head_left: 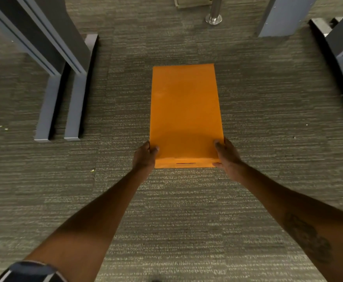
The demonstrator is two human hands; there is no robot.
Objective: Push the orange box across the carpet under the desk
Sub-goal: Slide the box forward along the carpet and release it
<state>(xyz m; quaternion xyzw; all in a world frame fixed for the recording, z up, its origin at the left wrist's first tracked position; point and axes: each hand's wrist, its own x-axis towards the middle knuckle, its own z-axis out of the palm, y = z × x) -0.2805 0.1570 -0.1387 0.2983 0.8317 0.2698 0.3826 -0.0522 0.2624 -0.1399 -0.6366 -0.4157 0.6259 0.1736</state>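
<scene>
Two hands, left hand [145, 154] and right hand [226, 152], fingers clamping near corners of flat orange cardboard box [184, 110], braced to slide it straight along grey striped carpet [258, 98].

two grey metal foot rails [60, 106] lie side by side at the left, each carrying an upright leg [44, 35]. a chrome post with a round base flange [213, 18] stands far back. a blue-grey panel [282, 15] rises right of it, and a dark foot [337, 64] runs along the right edge. small pale scraps [92, 170] dot the floor.
</scene>
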